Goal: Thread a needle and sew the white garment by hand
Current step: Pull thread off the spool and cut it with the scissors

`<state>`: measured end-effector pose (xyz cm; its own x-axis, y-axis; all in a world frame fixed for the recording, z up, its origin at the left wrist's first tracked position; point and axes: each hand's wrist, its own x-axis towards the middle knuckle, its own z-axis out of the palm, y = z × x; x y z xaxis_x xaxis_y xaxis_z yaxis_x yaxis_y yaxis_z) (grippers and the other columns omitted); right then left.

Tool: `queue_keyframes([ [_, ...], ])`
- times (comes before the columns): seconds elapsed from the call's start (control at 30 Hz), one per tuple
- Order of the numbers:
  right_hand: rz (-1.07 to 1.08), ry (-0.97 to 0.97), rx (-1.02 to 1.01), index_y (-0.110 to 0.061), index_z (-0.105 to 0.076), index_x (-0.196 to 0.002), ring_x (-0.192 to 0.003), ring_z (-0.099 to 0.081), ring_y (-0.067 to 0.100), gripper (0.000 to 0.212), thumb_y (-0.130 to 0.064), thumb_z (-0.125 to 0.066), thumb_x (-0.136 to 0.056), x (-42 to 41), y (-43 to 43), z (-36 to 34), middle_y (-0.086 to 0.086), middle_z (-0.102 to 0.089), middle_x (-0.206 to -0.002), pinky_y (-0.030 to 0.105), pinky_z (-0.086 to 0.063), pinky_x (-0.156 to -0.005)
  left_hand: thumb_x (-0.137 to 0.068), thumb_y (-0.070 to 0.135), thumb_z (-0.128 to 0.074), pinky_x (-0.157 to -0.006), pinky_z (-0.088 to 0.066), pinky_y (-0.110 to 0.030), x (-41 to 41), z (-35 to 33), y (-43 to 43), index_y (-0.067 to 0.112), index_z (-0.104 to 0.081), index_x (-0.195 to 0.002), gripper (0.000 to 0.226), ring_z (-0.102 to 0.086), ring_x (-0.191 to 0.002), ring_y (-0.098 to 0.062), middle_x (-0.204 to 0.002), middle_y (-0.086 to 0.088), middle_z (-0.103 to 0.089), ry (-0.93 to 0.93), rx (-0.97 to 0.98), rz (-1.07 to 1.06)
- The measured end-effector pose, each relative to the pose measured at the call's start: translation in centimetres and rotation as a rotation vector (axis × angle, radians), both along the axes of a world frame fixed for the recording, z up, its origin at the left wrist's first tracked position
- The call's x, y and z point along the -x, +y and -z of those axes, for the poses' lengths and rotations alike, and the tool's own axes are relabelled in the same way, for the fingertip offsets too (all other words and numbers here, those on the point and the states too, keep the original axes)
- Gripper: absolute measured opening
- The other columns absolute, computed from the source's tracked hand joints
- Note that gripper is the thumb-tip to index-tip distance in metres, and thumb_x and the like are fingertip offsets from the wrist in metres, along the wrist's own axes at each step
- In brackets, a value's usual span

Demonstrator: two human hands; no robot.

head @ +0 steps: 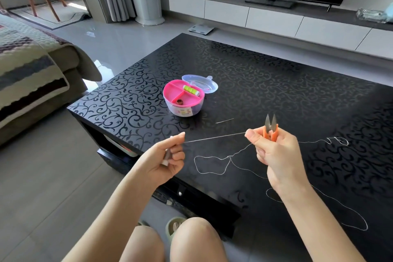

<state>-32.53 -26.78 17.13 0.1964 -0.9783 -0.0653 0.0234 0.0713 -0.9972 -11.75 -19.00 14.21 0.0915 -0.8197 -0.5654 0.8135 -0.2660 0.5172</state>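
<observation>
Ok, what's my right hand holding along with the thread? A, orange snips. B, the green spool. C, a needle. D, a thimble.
A: the right hand grips the orange snips, blades pointing up, and pinches the taut thread.

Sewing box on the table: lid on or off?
Off: the clear lid sits behind the sewing box, pink tray exposed.

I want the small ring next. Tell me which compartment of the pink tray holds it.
The compartment nearest the person holds the brown ring; the green spool lies in the far-right one, and the left one shows only bare pink.
</observation>
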Motion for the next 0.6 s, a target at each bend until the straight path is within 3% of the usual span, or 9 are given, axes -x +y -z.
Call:
queue_keyframes([
  [0.07,0.031,0.004,0.004,-0.003,-0.059,-0.068,-0.039,-0.025,0.006,0.018,-0.003,-0.068,-0.083,0.9,-0.4,-0.3,-0.008,-0.030,-0.042,0.016,-0.023,-0.039,-0.069,0.016,-0.071,-0.029,-0.027,-0.010,-0.7,0.1,0.1,0.014,-0.049,-0.068,0.023,-0.034,-0.033,-0.003,-0.046,0.006,-0.032,0.065,0.042,-0.020],
  [0.17,0.083,0.048,-0.026,-0.004,-0.057,-0.066,-0.038,-0.023,0.007,0.020,-0.002,-0.067,-0.083,2.5,-0.7,0.4,-0.007,-0.030,-0.041,0.016,-0.022,-0.038,-0.048,0.006,-0.093,-0.027,-0.029,-0.012,-2.1,0.0,0.4,0.011,-0.051,-0.064,0.045,-0.036,-0.032,-0.003,-0.046,0.006,-0.033,0.242,0.199,-0.011],
  [0.3,0.156,0.160,-0.136,-0.004,-0.057,-0.068,-0.036,-0.022,0.005,0.017,-0.001,-0.067,-0.082,4.7,-0.5,2.7,-0.008,-0.029,-0.041,0.016,-0.020,-0.035,-0.048,0.004,-0.093,-0.027,-0.028,-0.011,-3.0,-0.8,0.7,0.009,-0.054,-0.067,0.044,-0.038,-0.031,-0.003,-0.046,0.006,-0.036,0.251,0.314,0.039],
  [0.37,0.187,0.293,-0.186,-0.003,-0.057,-0.069,-0.037,-0.024,0.006,0.016,-0.001,-0.068,-0.080,5.1,-0.5,4.4,-0.009,-0.032,-0.042,0.016,-0.022,-0.036,-0.047,0.010,-0.094,-0.026,-0.026,-0.012,-2.6,-1.3,0.6,0.010,-0.053,-0.066,0.045,-0.035,-0.030,-0.003,-0.045,0.007,-0.034,0.189,0.289,0.066],
  [0.43,0.145,0.482,-0.141,-0.007,-0.057,-0.073,-0.048,-0.037,0.012,0.013,-0.008,-0.068,-0.079,5.1,-0.3,5.8,-0.007,-0.042,-0.053,0.021,-0.033,-0.048,-0.064,0.023,-0.085,-0.026,-0.024,-0.012,-1.7,-1.8,0.3,0.012,-0.050,-0.067,0.037,-0.030,-0.030,-0.002,-0.044,0.008,-0.029,0.050,0.203,0.075],
  [0.47,0.103,0.577,-0.096,-0.012,-0.060,-0.084,-0.061,-0.048,0.015,0.010,-0.015,-0.068,-0.080,4.8,0.0,6.0,-0.008,-0.049,-0.065,0.027,-0.041,-0.059,-0.076,0.028,-0.072,-0.028,-0.022,-0.012,-1.1,-1.9,0.2,0.014,-0.046,-0.068,0.031,-0.027,-0.031,-0.001,-0.045,0.008,-0.026,-0.075,0.161,0.078],
  [0.53,0.046,0.739,-0.003,-0.024,-0.051,-0.126,-0.097,-0.059,0.018,0.044,-0.031,-0.067,-0.086,4.3,0.6,5.9,-0.009,-0.054,-0.091,0.037,-0.044,-0.088,-0.091,0.031,-0.053,-0.034,-0.020,-0.012,-0.1,-2.0,-0.1,0.017,-0.039,-0.071,0.028,-0.022,-0.037,-0.002,-0.050,0.008,-0.022,-0.322,0.134,0.095],
  [0.6,0.095,0.760,0.110,-0.021,-0.034,-0.145,-0.117,-0.053,0.018,0.055,-0.036,-0.052,-0.095,3.7,1.2,5.0,-0.002,-0.056,-0.101,0.031,-0.035,-0.091,-0.095,0.029,-0.050,-0.040,-0.020,-0.014,0.7,-2.1,-0.3,0.016,-0.040,-0.070,0.030,-0.023,-0.042,-0.004,-0.054,0.006,-0.024,-0.468,0.142,0.122],
])
